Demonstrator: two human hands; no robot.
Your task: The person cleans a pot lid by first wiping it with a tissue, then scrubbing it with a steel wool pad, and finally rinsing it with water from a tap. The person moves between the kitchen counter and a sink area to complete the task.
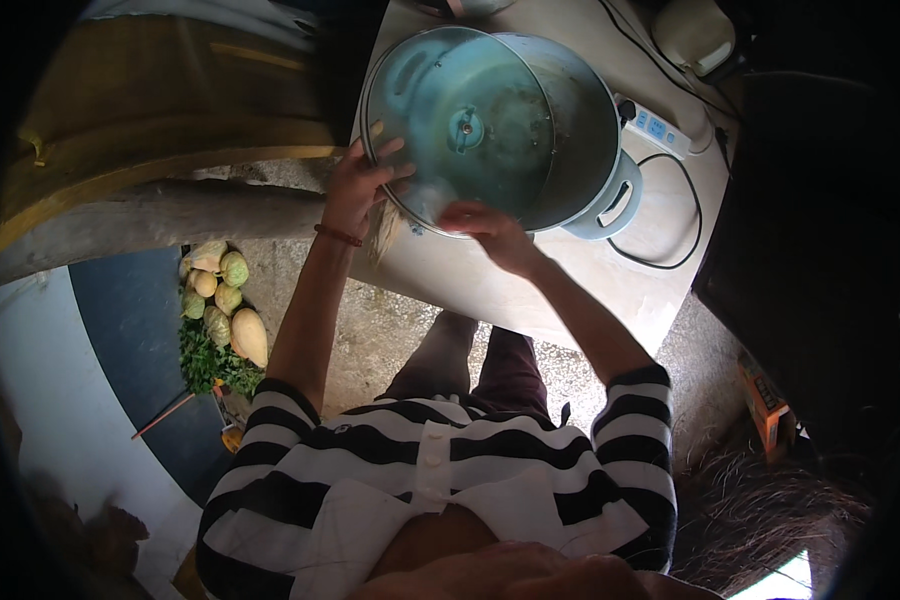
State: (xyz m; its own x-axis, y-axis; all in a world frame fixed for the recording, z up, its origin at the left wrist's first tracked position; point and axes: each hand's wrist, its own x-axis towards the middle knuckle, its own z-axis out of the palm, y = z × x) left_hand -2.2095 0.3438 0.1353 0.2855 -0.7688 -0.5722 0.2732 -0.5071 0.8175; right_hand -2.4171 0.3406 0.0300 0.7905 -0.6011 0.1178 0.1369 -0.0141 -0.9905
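A large grey metal pot (pixel 585 135) stands on a pale table, one looped side handle (pixel 619 201) pointing right. Over its left part lies a bluish clear glass lid (pixel 450 82) with a metal rim, set off-centre so the pot's right inside shows. A knob fitting (pixel 466 129) with a screw sits at the lid's middle. My left hand (pixel 360 184), a red bead bracelet at the wrist, grips the lid's left rim with fingers spread. My right hand (pixel 491 229) is at the lid's near edge; blur hides its finger contact.
A power strip (pixel 654 129) with a black plug and looping cord lies right of the pot. Behind stands a kettle-like appliance (pixel 694 34). A tan fibrous bundle (pixel 385 234) rests by the table's left edge. Floor left: several squashes (pixel 229 296) and leafy greens (pixel 206 360). An orange box (pixel 765 409) is right.
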